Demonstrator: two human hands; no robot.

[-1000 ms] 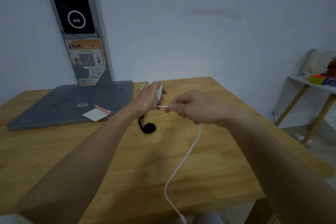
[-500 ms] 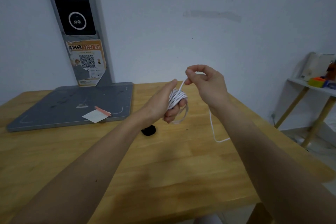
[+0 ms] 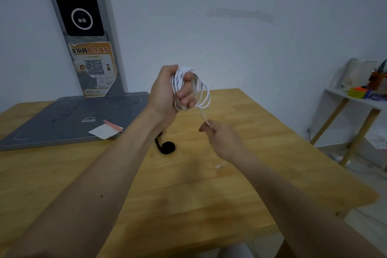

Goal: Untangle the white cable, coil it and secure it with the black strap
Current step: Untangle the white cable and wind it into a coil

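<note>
Black strap [image 3: 165,147] partly behind forearm

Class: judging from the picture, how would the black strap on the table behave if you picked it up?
The black strap lies partly rolled with a curved tail, so it is probably floppy. It looks thin, so likely light. Being flat on the table, it seems unlikely to roll.

Varnished wooden table [image 3: 188,205], matt grey metal base plate [image 3: 62,119], smooth white cable [image 3: 203,94], matt black strap [image 3: 167,147].

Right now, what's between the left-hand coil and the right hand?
Head view: one short run of white cable spans from the coil in the left hand down to the right hand.
</note>
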